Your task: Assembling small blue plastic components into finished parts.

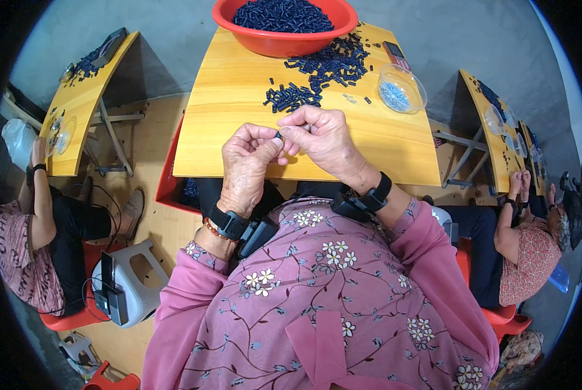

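Close together over the near part of the yellow wooden table (219,110), my two hands meet at the fingertips. The thumb and fingers of my left hand (245,156) are closed on a small dark blue plastic tube (278,135), mostly covered by them. My right hand (327,140) pinches right at the tube's upper end; whatever lies between those fingertips is too small to make out. Just beyond the hands spreads a loose pile of the same dark tubes (333,68). Right of it stands a clear round bowl (419,97) with tiny pale blue pieces (393,95).
A red basin (284,45) full of dark tubes stands at the table's far edge. A keypad phone (395,56) lies at the far right. Below the left edge is a red bin (167,185). Other people work at tables (112,78) on both sides.
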`<state>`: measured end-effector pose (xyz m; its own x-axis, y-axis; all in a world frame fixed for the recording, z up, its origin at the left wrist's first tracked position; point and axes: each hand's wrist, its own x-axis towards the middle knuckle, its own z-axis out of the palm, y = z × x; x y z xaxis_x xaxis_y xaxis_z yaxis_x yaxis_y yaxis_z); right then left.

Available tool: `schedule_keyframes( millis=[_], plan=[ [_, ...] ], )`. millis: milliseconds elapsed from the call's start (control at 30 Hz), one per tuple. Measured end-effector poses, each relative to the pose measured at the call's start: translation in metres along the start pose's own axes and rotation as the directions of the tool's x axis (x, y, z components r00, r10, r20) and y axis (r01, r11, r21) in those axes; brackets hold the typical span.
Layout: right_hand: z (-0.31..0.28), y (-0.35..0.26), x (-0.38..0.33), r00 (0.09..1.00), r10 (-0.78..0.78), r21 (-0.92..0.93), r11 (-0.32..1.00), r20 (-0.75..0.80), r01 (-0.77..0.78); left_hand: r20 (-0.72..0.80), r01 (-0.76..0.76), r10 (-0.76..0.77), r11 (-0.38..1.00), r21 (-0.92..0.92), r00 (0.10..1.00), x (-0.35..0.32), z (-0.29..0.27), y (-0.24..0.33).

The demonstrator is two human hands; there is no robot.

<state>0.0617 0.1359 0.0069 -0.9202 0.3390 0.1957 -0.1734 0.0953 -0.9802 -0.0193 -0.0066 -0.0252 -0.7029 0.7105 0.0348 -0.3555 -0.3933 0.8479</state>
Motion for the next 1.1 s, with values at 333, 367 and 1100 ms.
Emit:
schedule_keyframes(
  millis=[333, 367, 1100],
  plan=[
    [-0.011, -0.005, -0.011, 0.975, 0.15, -0.088, 0.987, 0.166, -0.137, -0.008, 0.022, -0.022, 0.998, 0.051, 1.0, -0.001, 0.0, 0.001],
    [-0.009, -0.008, -0.013, 0.965, 0.196, -0.134, 0.976, 0.174, -0.174, -0.018, 0.028, -0.027, 0.999, 0.039, 0.999, 0.0, 0.0, 0.002],
    [-0.016, 0.003, 0.002, 0.99, 0.015, -0.094, 0.996, 0.143, -0.002, 0.006, 0.226, -0.226, 0.97, -0.091, 0.974, -0.002, -0.002, 0.009]
  ],
)
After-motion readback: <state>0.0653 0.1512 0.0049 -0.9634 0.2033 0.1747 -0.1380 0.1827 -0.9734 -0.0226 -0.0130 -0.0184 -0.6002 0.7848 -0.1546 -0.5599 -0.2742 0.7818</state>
